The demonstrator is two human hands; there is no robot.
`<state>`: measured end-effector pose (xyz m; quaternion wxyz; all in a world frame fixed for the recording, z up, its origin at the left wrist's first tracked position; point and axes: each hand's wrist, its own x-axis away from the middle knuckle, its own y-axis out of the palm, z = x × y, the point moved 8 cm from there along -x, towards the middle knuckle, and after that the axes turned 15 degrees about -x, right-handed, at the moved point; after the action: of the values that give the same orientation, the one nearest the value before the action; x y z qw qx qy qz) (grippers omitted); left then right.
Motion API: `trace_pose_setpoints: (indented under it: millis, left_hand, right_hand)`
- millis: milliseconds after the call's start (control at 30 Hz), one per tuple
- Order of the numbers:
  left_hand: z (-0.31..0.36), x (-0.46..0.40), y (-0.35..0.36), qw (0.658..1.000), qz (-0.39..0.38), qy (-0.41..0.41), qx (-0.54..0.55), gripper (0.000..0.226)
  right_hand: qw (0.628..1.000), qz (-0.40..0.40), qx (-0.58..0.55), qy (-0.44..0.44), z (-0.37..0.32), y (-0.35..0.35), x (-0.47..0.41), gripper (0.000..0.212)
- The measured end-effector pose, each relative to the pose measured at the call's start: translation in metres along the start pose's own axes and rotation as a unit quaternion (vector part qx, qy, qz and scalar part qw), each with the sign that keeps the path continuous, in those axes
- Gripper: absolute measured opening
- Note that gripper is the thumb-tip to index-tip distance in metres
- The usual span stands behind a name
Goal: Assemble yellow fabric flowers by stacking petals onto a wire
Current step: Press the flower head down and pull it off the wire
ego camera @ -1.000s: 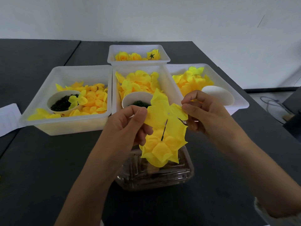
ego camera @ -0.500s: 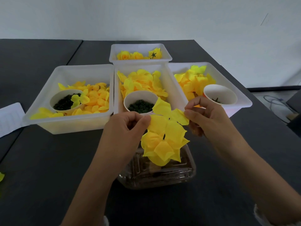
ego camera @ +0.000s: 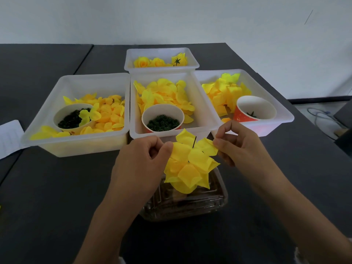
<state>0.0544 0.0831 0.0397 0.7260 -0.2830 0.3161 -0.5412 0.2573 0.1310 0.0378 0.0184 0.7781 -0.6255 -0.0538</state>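
Note:
A half-built yellow fabric flower [ego camera: 187, 168] hangs over a clear plastic box [ego camera: 186, 204] at the table's centre. A thin dark wire [ego camera: 194, 141] pokes up through its top petal layer [ego camera: 192, 147]. My left hand [ego camera: 139, 164] pinches the left edge of that top layer. Its right edge is pinched by my right hand [ego camera: 238, 143]. Under it, several petal layers sit stacked on the wire. The wire's lower part is hidden by the petals.
Three white tubs of loose yellow petals stand behind: left [ego camera: 57, 138], middle [ego camera: 200, 103], right [ego camera: 282, 111]. Each holds a paper cup; two cups [ego camera: 163, 111] contain small green parts. A farther tub [ego camera: 162, 52] holds finished flowers. A paper sheet [ego camera: 9, 138] lies at left.
Both hands lowered the top petal layer down the wire onto the stack. The layer turned from upright to nearly flat, and the wire tip now shows above it.

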Motion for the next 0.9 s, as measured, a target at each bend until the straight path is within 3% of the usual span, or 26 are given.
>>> trace_pose_setpoints:
  millis: [300,600,900]
  left_hand:
    - [-0.009,0.011,0.001,0.999,0.015,-0.010,-0.043,0.033]
    - [-0.019,0.016,0.013,0.996,-0.013,-0.026,-0.088,0.032]
    - [-0.027,0.024,0.026,0.991,-0.043,-0.044,-0.117,0.033]
  right_hand:
    - [0.999,-0.014,0.048,-0.007,0.020,0.004,0.000,0.013]
    - [0.991,-0.007,0.129,-0.035,0.029,0.003,0.000,0.019]
    - [0.990,-0.009,0.139,-0.021,0.040,0.003,0.003,0.019]
